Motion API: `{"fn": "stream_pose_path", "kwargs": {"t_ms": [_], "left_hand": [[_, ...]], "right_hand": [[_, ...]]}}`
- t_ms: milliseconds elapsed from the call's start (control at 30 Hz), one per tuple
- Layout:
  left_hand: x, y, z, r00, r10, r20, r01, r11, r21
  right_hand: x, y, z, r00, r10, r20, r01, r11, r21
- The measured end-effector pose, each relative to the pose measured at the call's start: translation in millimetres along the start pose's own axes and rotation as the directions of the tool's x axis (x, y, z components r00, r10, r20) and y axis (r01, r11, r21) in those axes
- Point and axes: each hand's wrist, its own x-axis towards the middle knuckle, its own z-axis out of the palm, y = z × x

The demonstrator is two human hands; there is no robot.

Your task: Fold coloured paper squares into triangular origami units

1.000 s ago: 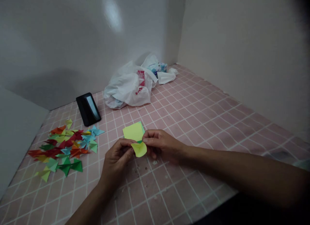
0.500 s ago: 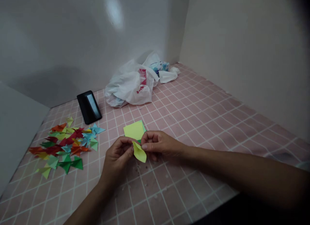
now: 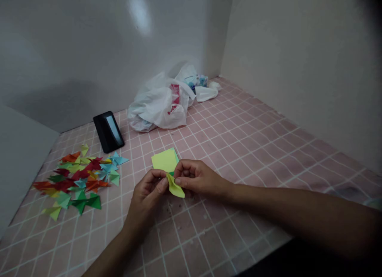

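Note:
Between my two hands is a small yellow sheet of origami paper (image 3: 176, 188), bent into a curved fold. My left hand (image 3: 151, 189) pinches its left edge between thumb and fingers. Thumb and curled fingers of my right hand (image 3: 192, 177) grip the upper right part of the same paper. Just beyond the fingers lies a stack of square paper (image 3: 164, 160), yellow on top with green showing at its edges. The stack's near right corner is hidden behind my right hand.
Folded paper pieces (image 3: 80, 173) in red, orange, yellow, green and blue lie heaped at the left. Behind them sits a black phone-like device (image 3: 109, 132). White plastic bags (image 3: 161, 104) rest against the back wall. A pink checked cloth (image 3: 238, 138) covers the table.
The yellow paper has shifted slightly right and curls more, its lower tip swinging right. My left hand has moved a little to the right with it.

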Motion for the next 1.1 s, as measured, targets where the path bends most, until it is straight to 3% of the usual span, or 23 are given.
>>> {"fn": "stream_pose_path", "kwargs": {"t_ms": [333,900,1100], "left_hand": [[-1.1,4.6,6.0,0.999,-0.046,0.004,0.046,0.999,-0.017],[-2.6,12.4,14.8,0.997,-0.033,-0.064,0.039,0.995,0.093],[-5.3,10.0,15.2,0.995,-0.061,-0.082,0.070,0.991,0.111]], "right_hand": [[-3.0,-3.0,1.3,0.999,0.011,-0.048,-0.013,0.999,-0.048],[-5.3,-0.3,3.0,0.973,-0.215,-0.083,0.185,0.945,-0.269],[-6.0,1.0,3.0,0.968,-0.237,-0.084,0.189,0.905,-0.382]]}}
